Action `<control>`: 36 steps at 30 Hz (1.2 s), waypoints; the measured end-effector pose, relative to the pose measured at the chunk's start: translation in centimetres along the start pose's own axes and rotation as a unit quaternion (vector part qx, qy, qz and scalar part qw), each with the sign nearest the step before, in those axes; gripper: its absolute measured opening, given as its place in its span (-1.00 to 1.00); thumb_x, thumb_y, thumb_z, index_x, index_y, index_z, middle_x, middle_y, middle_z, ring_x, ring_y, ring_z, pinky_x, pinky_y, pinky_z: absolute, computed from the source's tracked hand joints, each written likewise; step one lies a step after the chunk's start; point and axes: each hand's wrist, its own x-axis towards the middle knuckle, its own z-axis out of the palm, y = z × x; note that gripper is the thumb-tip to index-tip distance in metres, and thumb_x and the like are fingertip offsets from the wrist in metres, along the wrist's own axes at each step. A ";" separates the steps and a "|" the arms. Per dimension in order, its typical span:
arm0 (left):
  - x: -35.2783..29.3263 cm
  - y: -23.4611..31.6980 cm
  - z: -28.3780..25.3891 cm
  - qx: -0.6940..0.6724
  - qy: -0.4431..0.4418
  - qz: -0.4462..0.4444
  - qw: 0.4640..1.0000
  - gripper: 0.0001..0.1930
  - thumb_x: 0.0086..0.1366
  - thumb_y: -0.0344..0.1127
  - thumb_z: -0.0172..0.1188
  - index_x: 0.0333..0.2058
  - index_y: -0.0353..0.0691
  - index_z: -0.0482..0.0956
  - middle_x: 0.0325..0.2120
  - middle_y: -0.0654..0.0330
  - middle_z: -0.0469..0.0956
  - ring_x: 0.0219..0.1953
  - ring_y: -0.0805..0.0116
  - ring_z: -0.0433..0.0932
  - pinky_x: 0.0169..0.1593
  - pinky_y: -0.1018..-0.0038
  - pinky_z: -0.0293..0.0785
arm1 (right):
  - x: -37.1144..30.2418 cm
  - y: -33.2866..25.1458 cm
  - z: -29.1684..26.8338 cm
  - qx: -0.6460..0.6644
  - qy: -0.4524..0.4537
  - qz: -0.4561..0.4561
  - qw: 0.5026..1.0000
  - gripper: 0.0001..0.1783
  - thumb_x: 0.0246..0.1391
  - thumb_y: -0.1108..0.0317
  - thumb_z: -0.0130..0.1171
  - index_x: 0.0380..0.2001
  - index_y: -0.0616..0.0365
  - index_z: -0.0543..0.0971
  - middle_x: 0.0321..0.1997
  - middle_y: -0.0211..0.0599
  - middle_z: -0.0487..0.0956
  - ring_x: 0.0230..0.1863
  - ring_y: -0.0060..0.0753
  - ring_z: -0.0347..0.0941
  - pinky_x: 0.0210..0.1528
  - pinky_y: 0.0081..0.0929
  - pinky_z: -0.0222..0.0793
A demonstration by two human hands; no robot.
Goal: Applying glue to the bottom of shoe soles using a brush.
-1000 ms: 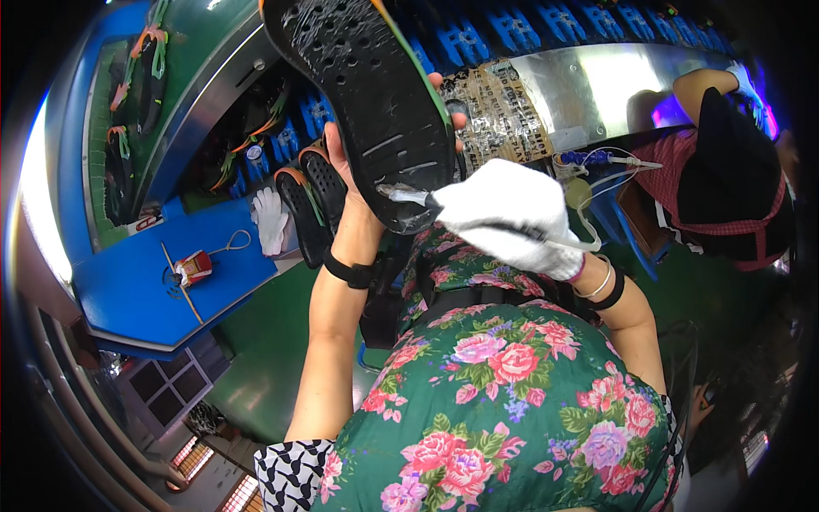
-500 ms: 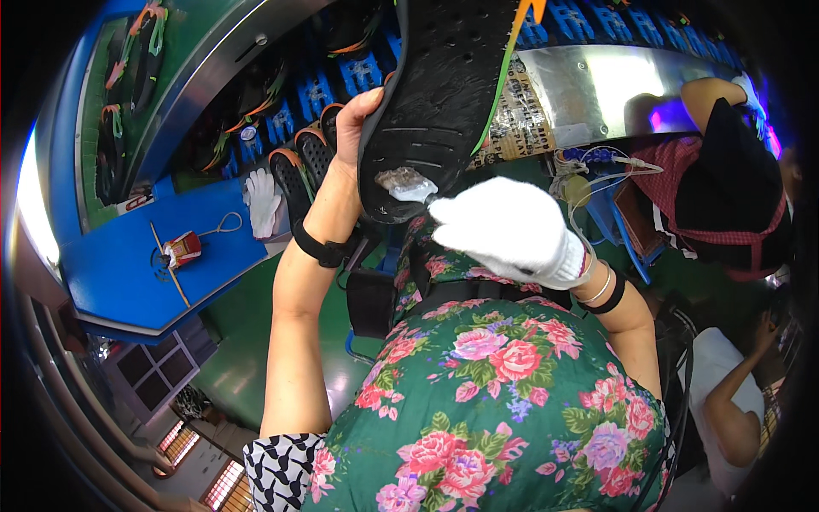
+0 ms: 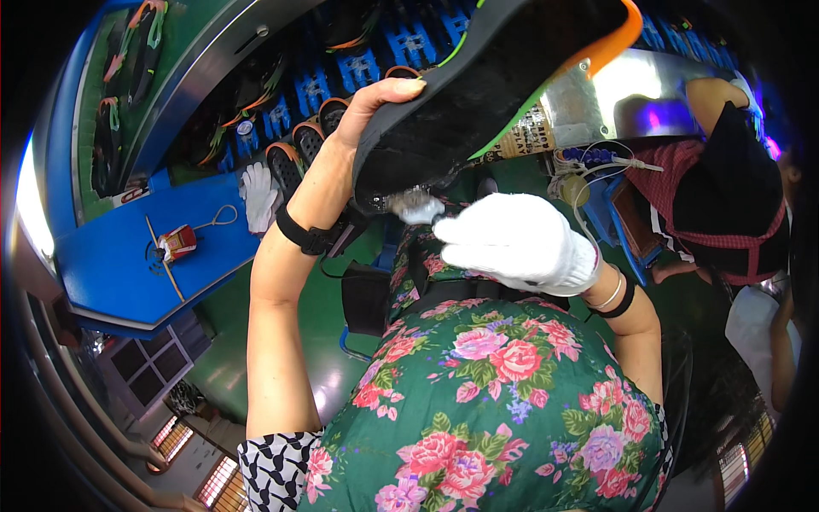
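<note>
A large black clog [image 3: 461, 111] with a green edge line and an orange strap is tilted in front of me, its inside showing. My bare left hand [image 3: 375, 107] grips its left edge, thumb along the rim. In my right hand [image 3: 516, 239], under a white knit glove, is a small brush [image 3: 416, 207]. Pale, wet-looking bristles meet the clog's near end and are slightly blurred. My gloved fingers hide the brush's handle.
At left, a blue table [image 3: 102, 277] bears a white glove [image 3: 260, 196] and a red container [image 3: 177, 244] with a stick across it. More clogs [image 3: 309, 141] stand beside blue racks [image 3: 358, 72]. A metal ledge [image 3: 589, 98] and a co-worker [image 3: 725, 179] are at right.
My left hand has tilted the clog, swinging its far end to the right. The brush has moved from the inner surface down to the rim of the near end.
</note>
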 end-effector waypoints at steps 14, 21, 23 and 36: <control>-0.6 0.7 0.0 -0.002 -0.020 0.019 1.000 -0.54 0.30 -0.14 0.23 0.04 -0.36 0.64 -0.12 -0.04 0.74 -0.20 0.17 0.75 -0.02 0.32 0.69 | 2.8 0.7 -1.1 0.079 0.135 0.097 0.983 -0.79 -0.08 0.49 0.51 -0.29 0.09 0.79 -0.19 -0.22 0.79 -0.22 -0.25 0.71 -0.13 -0.35 0.60; 0.0 -4.9 -2.1 -0.128 0.018 0.099 0.987 -0.26 0.44 0.20 -0.01 0.34 -0.30 0.40 0.20 -0.10 0.56 0.14 -0.03 0.63 0.27 0.03 0.54 | 2.1 2.2 -2.5 0.136 0.210 0.221 0.943 -0.85 -0.04 0.58 0.48 -0.33 0.23 0.78 -0.20 -0.18 0.78 -0.16 -0.27 0.72 -0.06 -0.40 0.60; 0.0 -6.6 -3.6 -0.176 -0.077 0.050 0.980 -0.21 0.43 0.25 -0.03 0.37 -0.30 0.36 0.22 -0.15 0.53 0.15 -0.10 0.62 0.25 -0.07 0.54 | 2.8 3.3 -4.0 0.068 0.217 0.170 0.959 -0.80 -0.05 0.59 0.46 -0.28 0.21 0.77 -0.19 -0.19 0.78 -0.18 -0.29 0.70 -0.09 -0.39 0.59; -4.8 0.5 1.7 0.015 -0.239 0.138 0.961 0.55 -0.16 0.45 0.56 0.41 -0.63 -0.17 0.16 -0.61 0.35 0.04 -0.38 0.61 0.01 -0.04 0.72 | 0.0 0.9 -5.9 0.302 0.383 0.202 0.849 -0.79 -0.13 0.71 0.46 -0.35 0.28 0.75 -0.21 -0.04 0.76 -0.13 -0.25 0.73 0.03 -0.28 0.64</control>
